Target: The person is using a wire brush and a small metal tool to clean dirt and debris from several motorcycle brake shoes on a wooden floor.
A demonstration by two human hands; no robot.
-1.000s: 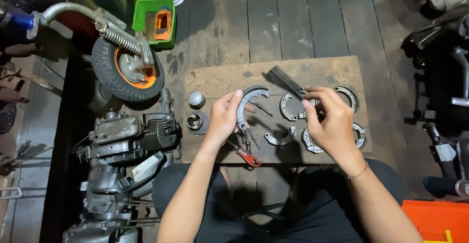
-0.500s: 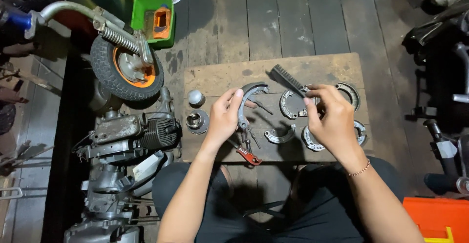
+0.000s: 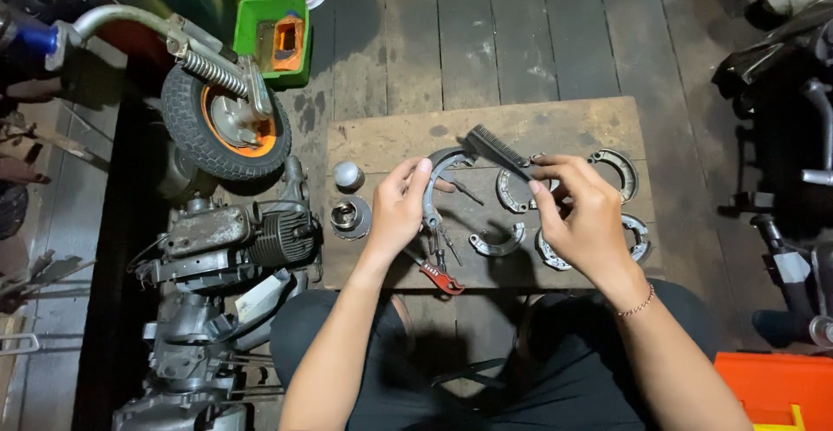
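My left hand grips a curved metal brake shoe by its lower part and holds it above a small wooden board. My right hand pinches the handle of a dark brush, whose bristled head lies against the top of the shoe. Several more brake shoes lie on the board: one in front of the hands, one at the far right, one beside my right wrist. Red-handled pliers rest under my left wrist.
Two round metal parts sit at the board's left end. A small engine and an orange-rimmed wheel on a fork stand at the left. A green box lies beyond; an orange case is bottom right.
The brush head has shifted slightly up and left along the shoe. My left hand has kept its grip and barely moved.
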